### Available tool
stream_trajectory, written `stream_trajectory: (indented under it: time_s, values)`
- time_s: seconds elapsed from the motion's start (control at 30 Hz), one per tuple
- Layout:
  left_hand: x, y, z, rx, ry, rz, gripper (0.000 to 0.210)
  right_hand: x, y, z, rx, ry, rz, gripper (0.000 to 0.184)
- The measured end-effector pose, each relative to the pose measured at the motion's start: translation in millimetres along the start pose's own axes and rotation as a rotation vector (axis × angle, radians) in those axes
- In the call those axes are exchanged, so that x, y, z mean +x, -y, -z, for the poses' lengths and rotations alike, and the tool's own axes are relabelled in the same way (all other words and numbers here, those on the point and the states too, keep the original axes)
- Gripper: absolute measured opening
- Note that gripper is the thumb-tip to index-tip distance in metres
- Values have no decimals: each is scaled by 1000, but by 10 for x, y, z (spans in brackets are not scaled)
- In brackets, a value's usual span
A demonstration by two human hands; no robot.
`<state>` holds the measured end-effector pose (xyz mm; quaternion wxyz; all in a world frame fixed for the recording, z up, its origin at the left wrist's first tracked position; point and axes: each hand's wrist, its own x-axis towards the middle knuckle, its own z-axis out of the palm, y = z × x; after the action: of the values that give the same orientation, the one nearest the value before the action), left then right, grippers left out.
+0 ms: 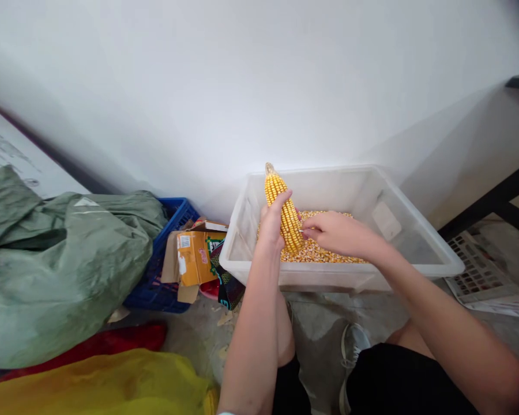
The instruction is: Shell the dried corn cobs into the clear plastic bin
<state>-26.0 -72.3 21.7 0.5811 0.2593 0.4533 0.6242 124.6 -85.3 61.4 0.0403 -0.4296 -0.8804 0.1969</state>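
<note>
An ear of corn [288, 222] with yellow kernels is tilted over the clear plastic bin [419, 269], its pale pointed end up and toward the wall. My left hand [271, 223] is wrapped round the ear from the left, thumb along its side. Close against the ear's right side, my right hand [328, 232] is closed in a pinch. A small thin pale tip shows between its fingers and the kernels; what it belongs to is hidden in the hand. Loose corn kernels [315, 252] cover the bin's floor beneath both hands.
Left of the bin are an opened orange cardboard box [194, 256] and a blue crate [173, 216]. A green sack [69, 259] and a yellow bag [112, 380] lie further left. A white wall [242, 86] stands behind; a black frame [501, 193] is at right.
</note>
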Motion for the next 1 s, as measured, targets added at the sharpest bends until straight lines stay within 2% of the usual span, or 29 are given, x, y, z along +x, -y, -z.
stream_trajectory:
  time_s: [0.07, 0.13, 0.3, 0.43, 0.6, 0.87, 1.0]
  values:
    - [-1, -6, 6, -29, 5, 38, 45, 13, -35, 26, 79, 38, 40, 26]
    - [-2, 8, -7, -43, -6, 28, 45, 1, -14, 29, 60, 28, 27, 27]
    - [-16, 81, -92, -5, -120, -158, 45, -114, 275, -108, -324, -127, -170, 24]
    - [-20, 114, -140, 130, -121, -275, 42, -175, 436, -211, -469, -167, -173, 28]
    - [-4, 140, -156, 136, -90, -246, 44, -138, 333, -151, -455, -133, -162, 22]
    - [-27, 145, -183, 122, -118, -269, 43, -95, 271, -128, -326, -108, -243, 23]
    - [-14, 132, -172, 91, -111, -255, 45, -105, 292, -146, -370, -137, -192, 24]
